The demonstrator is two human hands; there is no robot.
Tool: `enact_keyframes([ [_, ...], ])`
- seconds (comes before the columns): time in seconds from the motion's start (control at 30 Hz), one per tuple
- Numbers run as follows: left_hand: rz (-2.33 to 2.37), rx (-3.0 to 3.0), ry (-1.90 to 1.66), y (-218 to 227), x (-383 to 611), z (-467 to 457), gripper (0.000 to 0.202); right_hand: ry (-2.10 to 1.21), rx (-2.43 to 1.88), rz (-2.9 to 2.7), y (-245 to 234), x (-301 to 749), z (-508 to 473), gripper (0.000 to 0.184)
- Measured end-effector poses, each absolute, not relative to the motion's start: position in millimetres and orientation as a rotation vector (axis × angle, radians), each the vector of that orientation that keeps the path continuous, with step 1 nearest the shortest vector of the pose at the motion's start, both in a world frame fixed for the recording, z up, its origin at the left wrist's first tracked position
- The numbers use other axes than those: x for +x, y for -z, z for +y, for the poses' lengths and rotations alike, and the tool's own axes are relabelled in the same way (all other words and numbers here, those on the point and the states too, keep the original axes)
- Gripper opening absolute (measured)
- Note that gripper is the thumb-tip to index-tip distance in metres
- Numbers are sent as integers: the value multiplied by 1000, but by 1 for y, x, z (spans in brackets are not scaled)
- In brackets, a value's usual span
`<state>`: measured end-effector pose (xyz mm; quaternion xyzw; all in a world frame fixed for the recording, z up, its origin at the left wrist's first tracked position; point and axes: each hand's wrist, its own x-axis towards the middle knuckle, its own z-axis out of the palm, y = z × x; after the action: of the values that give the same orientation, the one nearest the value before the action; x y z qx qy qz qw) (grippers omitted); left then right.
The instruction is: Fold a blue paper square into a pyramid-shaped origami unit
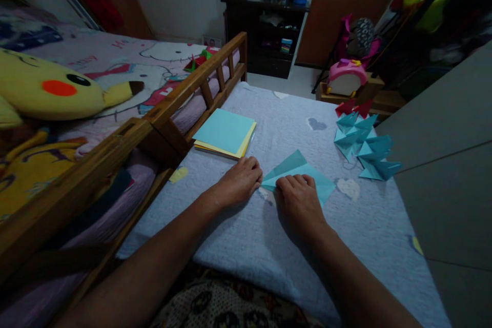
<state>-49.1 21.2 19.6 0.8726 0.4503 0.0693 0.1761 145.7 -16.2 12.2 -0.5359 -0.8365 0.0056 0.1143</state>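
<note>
A light blue square of folding paper (295,164) lies turned like a diamond, with creases and a folded edge toward its left corner. At that corner the curled fingers of my left hand (243,180) are closed on the tip. My right hand (300,200) rests on the paper's lower part, its fingers bent and pressed together on the folded edge; it hides some of the sheet. Behind my left hand sits a stack of coloured paper (225,130), blue on top with yellow beneath. Several folded blue paper pieces (365,146) stand at the right.
Red folded pieces (353,107) stand behind the blue ones. A wooden rail (192,87) borders the patterned cloth surface (238,246) on the left; beyond it a yellow plush toy (57,84) lies on a bed. A pale panel (449,164) rises along the right side.
</note>
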Motion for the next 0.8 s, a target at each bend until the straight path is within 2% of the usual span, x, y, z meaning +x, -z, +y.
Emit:
enact_keyframes([
  [0.4, 1540, 2513, -199, -21, -52, -1, 18, -142, -1622, -2396, -14, 146, -15, 14],
  [0.6, 1385, 2649, -324, -10, -55, -30, 20, -164, -1629, -2378, -13, 146, -13, 15],
  [0.8, 1386, 2730, -146, -5, -53, -38, 41, -176, -1613, -2364, -12, 147, -13, 13],
])
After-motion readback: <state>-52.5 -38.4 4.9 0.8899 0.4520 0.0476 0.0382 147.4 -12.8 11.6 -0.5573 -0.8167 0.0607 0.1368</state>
